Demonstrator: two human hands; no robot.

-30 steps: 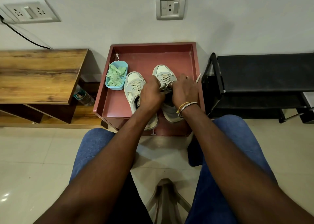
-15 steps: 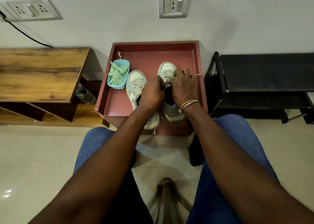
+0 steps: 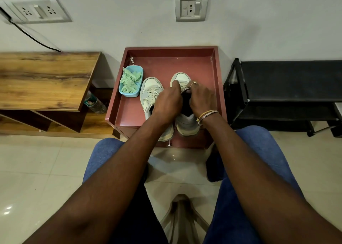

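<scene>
Two pale grey sneakers stand side by side on a red-brown tray table (image 3: 203, 65), toes toward the wall. The left sneaker (image 3: 150, 90) is laced and partly hidden by my left wrist. Over the right sneaker (image 3: 187, 124) both my hands meet at its lacing. My left hand (image 3: 167, 103) has curled fingers pinching the lace area near the tongue. My right hand (image 3: 200, 97), with a ring and bangles, grips the same spot from the other side. The laces under my fingers are mostly hidden.
A light blue tub (image 3: 131, 81) of green scraps sits at the tray's left. A wooden table (image 3: 46, 80) stands left, with a plastic bottle (image 3: 95, 103) under it. A black rack (image 3: 288, 88) stands right. My knees in blue trousers frame a tiled floor.
My hands have drawn closer together at the right sneaker's lacing; the right hand has come back from the tray's right rim, and the lace end it stretched out is no longer seen.
</scene>
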